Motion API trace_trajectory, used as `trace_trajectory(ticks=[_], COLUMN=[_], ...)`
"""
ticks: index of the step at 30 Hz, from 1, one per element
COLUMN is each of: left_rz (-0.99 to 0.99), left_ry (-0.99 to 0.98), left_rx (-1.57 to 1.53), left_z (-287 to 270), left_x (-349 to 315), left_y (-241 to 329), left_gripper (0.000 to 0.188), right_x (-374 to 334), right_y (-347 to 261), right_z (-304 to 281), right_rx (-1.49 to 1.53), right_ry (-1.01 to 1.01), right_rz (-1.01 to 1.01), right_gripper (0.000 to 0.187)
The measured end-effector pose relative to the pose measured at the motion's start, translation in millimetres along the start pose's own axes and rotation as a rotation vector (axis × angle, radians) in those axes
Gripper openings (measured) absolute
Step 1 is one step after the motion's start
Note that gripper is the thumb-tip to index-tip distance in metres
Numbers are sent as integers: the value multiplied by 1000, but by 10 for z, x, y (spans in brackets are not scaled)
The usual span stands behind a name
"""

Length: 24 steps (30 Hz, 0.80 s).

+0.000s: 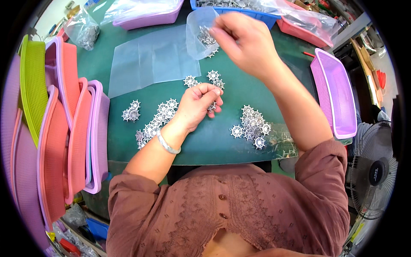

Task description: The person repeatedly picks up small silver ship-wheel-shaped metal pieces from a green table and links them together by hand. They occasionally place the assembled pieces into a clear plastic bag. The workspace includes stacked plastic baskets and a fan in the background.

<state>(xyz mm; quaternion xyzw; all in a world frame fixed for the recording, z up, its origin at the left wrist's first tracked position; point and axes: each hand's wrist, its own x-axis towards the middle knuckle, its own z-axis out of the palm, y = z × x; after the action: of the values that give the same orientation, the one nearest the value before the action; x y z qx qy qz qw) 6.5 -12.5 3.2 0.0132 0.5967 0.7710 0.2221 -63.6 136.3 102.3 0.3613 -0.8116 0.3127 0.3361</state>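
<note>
My left hand [199, 103] is over the middle of the green table, thumb pressed to the curled fingers, with a silver ship's-wheel charm [211, 107] showing among the fingertips. Farther away, my right hand [246, 45] is raised at the right edge of a clear plastic bag [195, 36] with more such charms in or behind it. Its fingers curl inward, slightly blurred, and hide whatever they pinch. Loose charms lie beyond my left hand [213, 76], in a row beside its wrist [160, 115], in a small cluster at left [132, 111] and in a bigger one at right [253, 123].
A flat clear plastic sheet [150, 60] covers the table's far left. Stacked plastic baskets [79, 137] crowd the left side; a purple basket [349, 98] stands at right. Along the back are a blue tray [263, 16] and a pink tray [302, 34]. A fan [376, 171] is at lower right.
</note>
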Motion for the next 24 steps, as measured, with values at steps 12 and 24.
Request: trace_trajectory(ticks=[12, 24], left_rz=[94, 76], left_ry=[223, 235], left_rx=[-110, -79], left_z=[-59, -96], left_x=[6, 55], left_y=[46, 12], left_gripper=[14, 15], right_x=[-435, -775], right_y=[50, 449], right_z=[50, 415], right_rx=[-33, 22], right_ry=[-243, -706], right_rz=[-21, 166], right_gripper=[9, 24])
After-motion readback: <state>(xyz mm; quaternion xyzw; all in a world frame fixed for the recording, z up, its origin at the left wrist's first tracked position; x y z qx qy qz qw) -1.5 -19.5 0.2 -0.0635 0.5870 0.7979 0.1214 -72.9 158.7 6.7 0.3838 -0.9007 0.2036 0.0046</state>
